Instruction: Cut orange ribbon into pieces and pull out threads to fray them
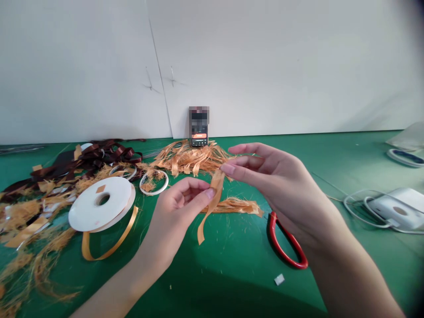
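A strip of golden-orange ribbon (217, 187) hangs between my two hands over the green table, its loose end curling down. My left hand (185, 205) pinches it partway along between thumb and fingers. At its upper end, my right hand (265, 165) grips it with thumb and fingertip, the other fingers raised. Below and behind the strip lies a bundle of frayed orange ribbon (240, 206). Red-handled scissors (286, 245) rest under my right wrist, their blades mostly hidden.
Left stands a white ribbon spool (88, 203) with a loose golden tail, beside frayed scraps and dark brown ribbon (109, 154). A phone (199, 127) leans on the wall behind a frayed ribbon pile (188, 159). A white device with a cable (397, 207) lies right.
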Demonstrator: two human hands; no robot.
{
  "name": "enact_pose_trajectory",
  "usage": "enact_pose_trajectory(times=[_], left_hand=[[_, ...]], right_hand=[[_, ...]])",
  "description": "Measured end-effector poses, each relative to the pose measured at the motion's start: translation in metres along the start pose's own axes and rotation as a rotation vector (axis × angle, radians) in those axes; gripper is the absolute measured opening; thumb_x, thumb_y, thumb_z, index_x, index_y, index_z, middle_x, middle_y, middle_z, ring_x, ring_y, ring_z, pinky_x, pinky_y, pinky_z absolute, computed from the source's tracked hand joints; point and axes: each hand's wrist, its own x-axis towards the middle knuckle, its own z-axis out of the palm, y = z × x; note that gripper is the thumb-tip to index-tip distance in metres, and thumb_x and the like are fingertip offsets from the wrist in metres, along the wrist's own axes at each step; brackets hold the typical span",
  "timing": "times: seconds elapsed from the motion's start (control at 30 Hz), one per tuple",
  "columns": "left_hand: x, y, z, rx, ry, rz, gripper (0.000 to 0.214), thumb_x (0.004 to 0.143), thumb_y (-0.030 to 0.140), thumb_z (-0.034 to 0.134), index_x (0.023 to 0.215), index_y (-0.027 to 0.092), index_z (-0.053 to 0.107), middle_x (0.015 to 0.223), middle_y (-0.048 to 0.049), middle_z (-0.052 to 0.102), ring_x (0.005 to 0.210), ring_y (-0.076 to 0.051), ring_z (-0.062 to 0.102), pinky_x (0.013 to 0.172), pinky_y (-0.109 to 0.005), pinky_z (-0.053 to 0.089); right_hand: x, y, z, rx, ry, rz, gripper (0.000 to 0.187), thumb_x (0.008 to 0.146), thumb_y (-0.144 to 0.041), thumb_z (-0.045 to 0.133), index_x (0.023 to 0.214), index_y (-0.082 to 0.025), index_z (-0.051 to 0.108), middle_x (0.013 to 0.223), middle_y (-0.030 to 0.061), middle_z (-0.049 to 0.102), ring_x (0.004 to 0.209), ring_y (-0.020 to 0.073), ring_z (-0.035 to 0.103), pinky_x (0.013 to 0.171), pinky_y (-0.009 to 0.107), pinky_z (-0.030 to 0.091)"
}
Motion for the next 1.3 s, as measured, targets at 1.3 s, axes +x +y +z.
enact_pose_trajectory(times=[1.3], left_hand=[[-0.0005, 0.0005, 0.0023, 0.077, -0.005, 0.008, 0.011, 0.076, 0.031, 0.071, 0.074, 0.022, 0.067, 0.075, 0.0030, 0.064, 0.074, -0.010, 0.060, 0.068, -0.017, 0.047]], right_hand=[[0.0012, -0.0010, 0.0003, 0.036, 0.054, 0.037, 0.039, 0.065, -0.033, 0.081, 0.090, -0.021, 0.054, 0.076, 0.0014, 0.071, 0.075, 0.0186, 0.068, 0.075, 0.035, 0.053]])
